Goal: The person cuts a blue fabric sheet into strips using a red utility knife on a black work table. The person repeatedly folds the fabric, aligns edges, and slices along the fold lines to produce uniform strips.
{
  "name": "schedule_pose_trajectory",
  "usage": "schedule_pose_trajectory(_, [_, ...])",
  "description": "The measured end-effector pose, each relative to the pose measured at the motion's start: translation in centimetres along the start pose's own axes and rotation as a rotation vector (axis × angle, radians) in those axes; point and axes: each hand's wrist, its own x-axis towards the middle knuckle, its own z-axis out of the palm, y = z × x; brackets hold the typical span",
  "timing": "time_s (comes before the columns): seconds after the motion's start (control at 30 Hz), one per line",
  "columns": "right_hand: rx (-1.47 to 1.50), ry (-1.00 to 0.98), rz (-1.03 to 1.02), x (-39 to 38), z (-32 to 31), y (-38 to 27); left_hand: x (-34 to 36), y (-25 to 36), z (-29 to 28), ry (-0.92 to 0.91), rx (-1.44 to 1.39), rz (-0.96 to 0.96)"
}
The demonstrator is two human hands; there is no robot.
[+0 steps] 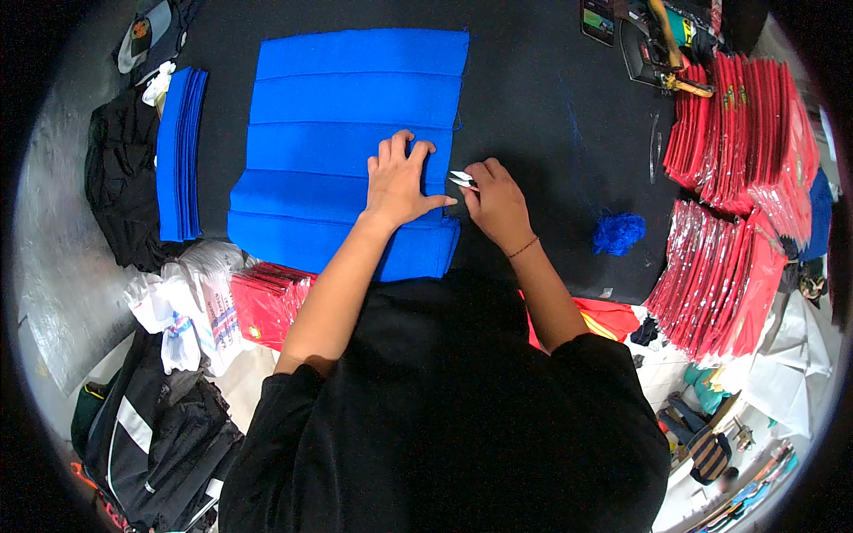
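A blue fabric piece with sewn cross seams (pixel 355 98) lies spread on the black tabletop. Its right edge is frayed, with loose threads. My left hand (pixel 397 182) rests on it near that edge, fingers spread and thumb pointing right. Just off the same edge, my right hand (pixel 499 204) is closed around small thread snips (pixel 463 179). The blades point left toward the cloth and look parted. Beneath my left forearm, the near right corner of the cloth appears layered or folded.
Left of the cloth stands a narrow stack of folded blue strips (pixel 180 155). A blue thread clump (pixel 618 233) lies to the right. Red plastic-wrapped packets (pixel 711 275) line the right edge. A phone (pixel 598 21) sits at the far right, and white plastic bags (pixel 200 293) at near left.
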Motion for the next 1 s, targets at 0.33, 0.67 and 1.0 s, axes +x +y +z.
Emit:
schedule_pose_trajectory(0.33, [0.211,0.039,0.125,1.3,-0.6,-0.5,0.2,1.3,1.3,0.043,0.126,-0.043])
schedule_pose_trajectory(0.67, [0.137,-0.185,0.028,1.4,1.9,-0.1,0.2,-4.3,-0.8,-0.076,-0.206,0.172])
schedule_pose_trajectory(1.0, [0.426,-0.138,0.188,0.5,1.7,1.4,0.0,-2.2,-0.1,-0.018,-0.16,0.211])
